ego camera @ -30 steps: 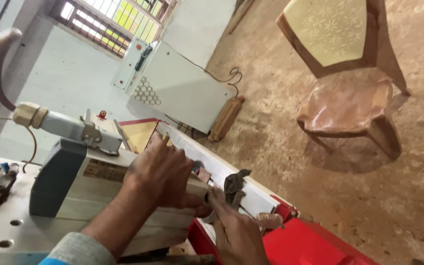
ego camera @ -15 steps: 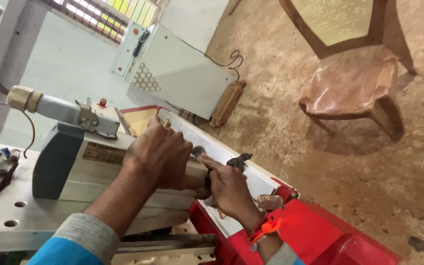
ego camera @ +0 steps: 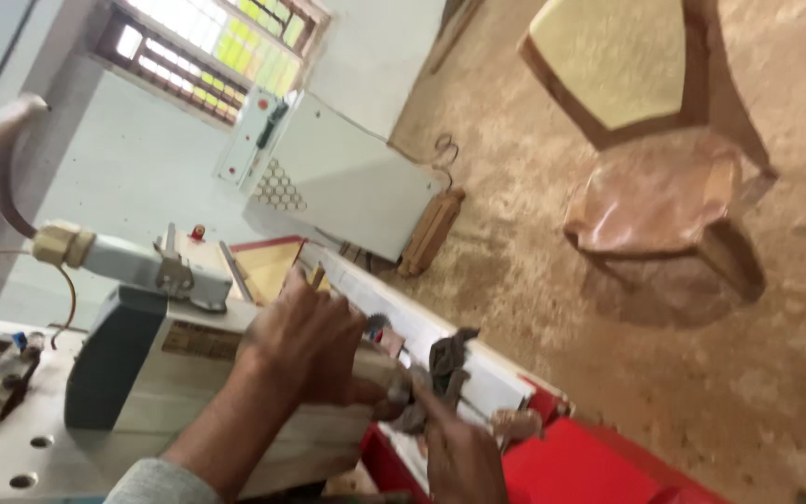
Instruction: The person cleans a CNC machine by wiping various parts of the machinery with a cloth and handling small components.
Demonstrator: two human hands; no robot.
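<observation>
2 hands: left hand palm-down on machine housing, right hand seemingly gripping.

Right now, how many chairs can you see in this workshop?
1. A single brown chair with a pale yellow backrest stands on the dirt floor at upper right, away from the machine that both hands work at. Others may sit outside the view.

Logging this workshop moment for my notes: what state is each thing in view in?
Left hand: closed over the grey machine.
Right hand: gripping a dark rag by the machine's end.
Chair: upright, unoccupied.
White cabinet: leaning against the wall.
</observation>
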